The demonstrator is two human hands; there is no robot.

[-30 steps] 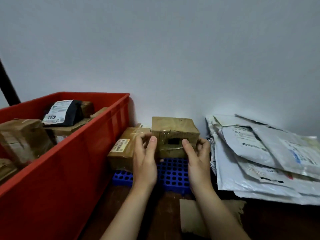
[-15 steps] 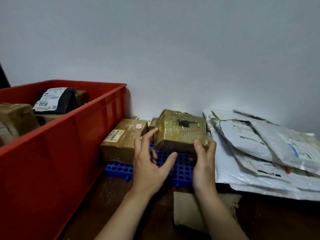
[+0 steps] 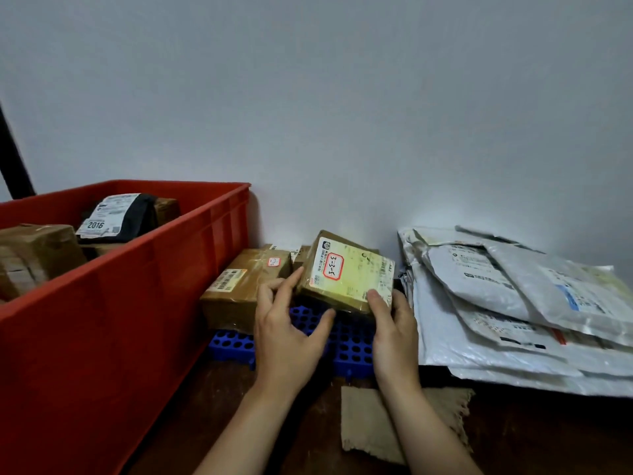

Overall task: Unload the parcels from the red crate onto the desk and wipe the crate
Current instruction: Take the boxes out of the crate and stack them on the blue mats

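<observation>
Since half a second ago the taped brown parcel (image 3: 346,274) has been rolled over, so its yellowed shipping label, hand-marked "3-3-5" on a red-bordered sticker, now faces up. Behind everything stands a plain grey wall (image 3: 342,97), with the dark wooden desk (image 3: 291,423) below. At the left sits the red crate (image 3: 102,320), holding more brown boxes and a black bag (image 3: 120,217) labelled "2016". A heap of grey mailer bags (image 3: 513,310) lies at the right. Tilted, the parcel hovers over a blue perforated mat (image 3: 349,344), beside another brown box (image 3: 239,289). The right hand (image 3: 394,337) clasps its near right corner; the left hand (image 3: 287,337), fingers spread, touches its left edge. A torn cardboard scrap (image 3: 373,419) lies nearest
</observation>
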